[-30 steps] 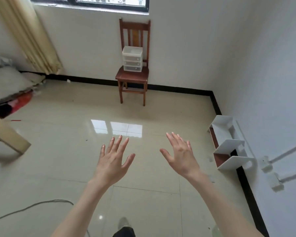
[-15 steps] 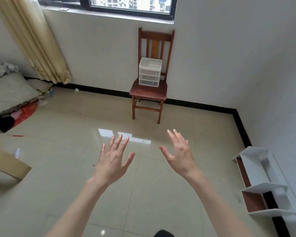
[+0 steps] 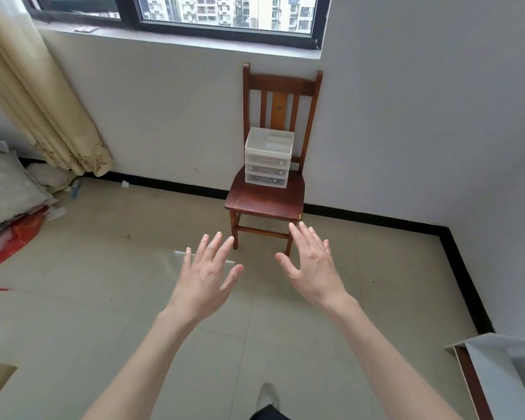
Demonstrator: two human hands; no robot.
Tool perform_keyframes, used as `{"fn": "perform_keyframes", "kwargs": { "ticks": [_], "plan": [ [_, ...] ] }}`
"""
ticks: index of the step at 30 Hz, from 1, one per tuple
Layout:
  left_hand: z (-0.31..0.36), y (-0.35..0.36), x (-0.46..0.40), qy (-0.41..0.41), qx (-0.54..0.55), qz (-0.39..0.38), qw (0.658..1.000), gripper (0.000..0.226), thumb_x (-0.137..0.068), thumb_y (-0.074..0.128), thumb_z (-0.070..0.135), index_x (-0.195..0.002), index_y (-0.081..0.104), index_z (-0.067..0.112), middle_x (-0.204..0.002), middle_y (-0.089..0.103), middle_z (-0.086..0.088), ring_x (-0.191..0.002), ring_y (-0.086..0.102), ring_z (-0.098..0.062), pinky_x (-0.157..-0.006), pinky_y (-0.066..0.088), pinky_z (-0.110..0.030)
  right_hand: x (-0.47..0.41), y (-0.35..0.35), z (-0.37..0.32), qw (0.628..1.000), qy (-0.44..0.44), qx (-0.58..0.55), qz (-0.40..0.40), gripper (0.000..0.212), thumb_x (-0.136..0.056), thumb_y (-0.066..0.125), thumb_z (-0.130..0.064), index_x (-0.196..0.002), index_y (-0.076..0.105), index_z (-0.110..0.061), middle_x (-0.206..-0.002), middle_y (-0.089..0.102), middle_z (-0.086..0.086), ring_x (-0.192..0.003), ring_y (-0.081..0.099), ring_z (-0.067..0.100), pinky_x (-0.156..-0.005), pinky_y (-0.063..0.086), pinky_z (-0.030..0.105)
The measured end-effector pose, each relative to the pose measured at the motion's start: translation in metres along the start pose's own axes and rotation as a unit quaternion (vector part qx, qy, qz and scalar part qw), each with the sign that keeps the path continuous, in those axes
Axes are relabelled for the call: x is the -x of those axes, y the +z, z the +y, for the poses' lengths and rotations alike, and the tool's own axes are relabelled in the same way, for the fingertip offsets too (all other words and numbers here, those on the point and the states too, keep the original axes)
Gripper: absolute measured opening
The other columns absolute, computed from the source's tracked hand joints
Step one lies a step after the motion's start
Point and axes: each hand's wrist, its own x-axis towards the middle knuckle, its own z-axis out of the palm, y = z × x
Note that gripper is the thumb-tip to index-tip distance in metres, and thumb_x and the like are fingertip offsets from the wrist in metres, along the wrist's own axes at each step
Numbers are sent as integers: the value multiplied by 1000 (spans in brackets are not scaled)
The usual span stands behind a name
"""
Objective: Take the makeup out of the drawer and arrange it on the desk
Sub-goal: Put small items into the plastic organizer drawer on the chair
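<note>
A small translucent white drawer unit (image 3: 267,157) with three shut drawers and an open top tray stands on the seat of a brown wooden chair (image 3: 265,200) against the far wall. Dark items show faintly through the lower two drawer fronts. My left hand (image 3: 205,278) and my right hand (image 3: 311,268) are held out in front of me, palms down, fingers spread, holding nothing. Both hands are well short of the chair and touch nothing. No desk is in view.
A beige curtain (image 3: 43,107) hangs at the left under the window (image 3: 194,13). Bedding and a red bag (image 3: 15,213) lie on the floor at the left. A white shelf piece (image 3: 503,374) lies at the bottom right by the wall. Tiled floor lies between me and the chair.
The view has moved closer to the chair and drawer unit, which now appear larger and nearer the centre. My hands stay spread and empty in front of me.
</note>
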Motion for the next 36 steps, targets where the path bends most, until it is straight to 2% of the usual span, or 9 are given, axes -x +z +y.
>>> {"fn": "perform_keyframes", "kwargs": {
  "ticks": [3,11,23,31,36],
  "plan": [
    [-2,-6,-58,-8,6,13,1000,60,-95,31,47,-148,12,27,-157,6,3,-144,-5,-14,-117,-1,-42,-58,-8,11,1000,1,7,-5,65,-95,44,-43,-149,14,-22,-158,10,1,-145,0,13,-116,-6,37],
    [-25,19,-193,-25,28,-43,998,59,-96,29,48,-148,9,28,-157,3,4,-144,-7,-13,-117,-2,-41,-193,4,46,999,24,27,-37,65,-95,43,-43,-149,13,-24,-158,7,0,-146,-1,13,-116,-7,37],
    [-109,17,-444,1,49,-108,993,58,-97,28,46,-148,8,28,-157,1,6,-143,-8,-12,-117,-3,-39,-431,45,58,993,99,29,-54,63,-96,42,-41,-149,14,-22,-158,8,1,-146,-1,15,-116,-6,37],
    [-124,63,-546,-21,90,-218,972,58,-97,28,47,-148,11,29,-157,3,6,-144,-7,-12,-117,-2,-39,-528,63,104,981,161,37,-104,62,-97,41,-40,-149,13,-22,-158,6,1,-146,-2,15,-116,-5,38],
    [-122,114,-606,-80,150,-271,948,55,-98,30,44,-148,15,27,-157,7,4,-144,-2,-13,-118,3,-40,-592,84,156,976,159,47,-141,61,-97,41,-37,-149,14,-21,-158,7,3,-146,-1,17,-116,-3,39]
  ]
}}
